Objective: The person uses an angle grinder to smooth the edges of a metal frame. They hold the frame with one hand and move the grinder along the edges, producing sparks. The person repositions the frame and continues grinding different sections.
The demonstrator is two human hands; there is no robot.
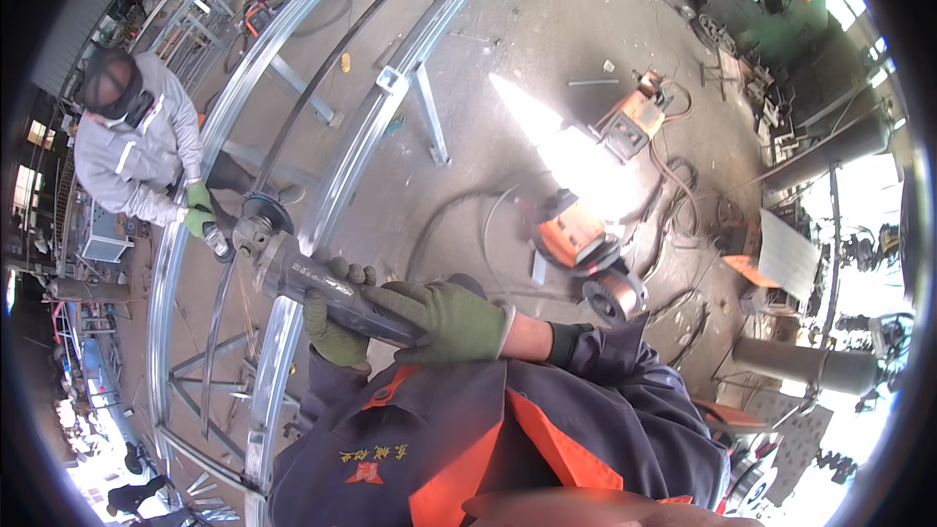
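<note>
Both my hands wear green gloves and grip one angle grinder (310,285) with a dark grey body. My left hand (334,332) wraps the body from beneath, its fingertips showing over the far side. Farther back, my right hand (454,320) closes round the rear of the handle. The grinder's head points left and away, and its round disc (265,210) is at the inner curved metal rail (342,176); whether they touch I cannot tell. Faint orange streaks show below the head. Across the frame, a co-worker's green-gloved hands (197,215) hold another grinder (217,239).
The co-worker (132,141) in grey leans over the outer curved rail (239,88). Angled legs (429,117) prop the frame. On the floor to the right stand two orange machines (576,232) (634,117), a wire spool (615,298) and looping cables (683,205). Bright sunlight glares there.
</note>
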